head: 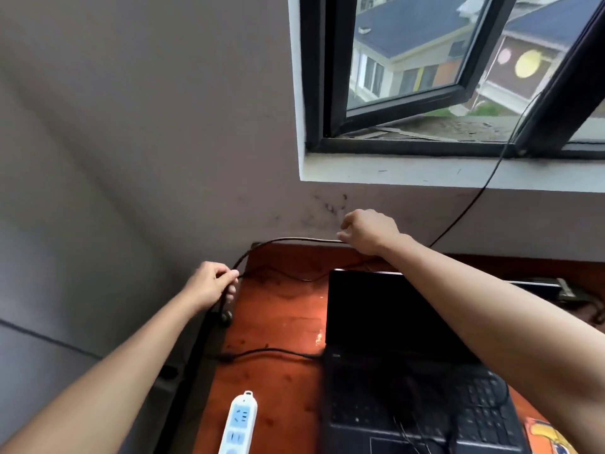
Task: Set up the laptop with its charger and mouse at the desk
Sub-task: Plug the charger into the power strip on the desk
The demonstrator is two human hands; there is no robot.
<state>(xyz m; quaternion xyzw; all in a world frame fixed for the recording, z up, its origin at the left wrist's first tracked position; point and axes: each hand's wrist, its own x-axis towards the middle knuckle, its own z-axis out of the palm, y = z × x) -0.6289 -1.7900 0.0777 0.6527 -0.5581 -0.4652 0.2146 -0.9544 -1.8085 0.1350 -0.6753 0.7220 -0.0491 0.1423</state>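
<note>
Holding a black cable (pixel 294 239) with both hands here, stretched along the back left corner of the desk (pixel 281 316). The left hand (pixel 212 285) sits right at the desk's left edge, fingers curled round the cable where it drops over the side. The right hand (pixel 368 231) is over at the back edge, reaching past the laptop's lid, with fingertips pinching the other end of that same run. So the hands are well apart, with the cable arcing between them against the wall (pixel 147 142).

The laptop (pixel 393 322) is open on the desk, screen dark, lying between the two forearms and nearer the right one, which crosses above its lid. A second cable (pixel 268 352) goes into the laptop's left side and trails off toward the left edge. A white power strip (pixel 239 424) lies near the front edge, left of the keyboard, nothing plugged into the sockets I can see. Can't make out a mouse. An open window (pixel 425 77) sits above the desk.
</note>
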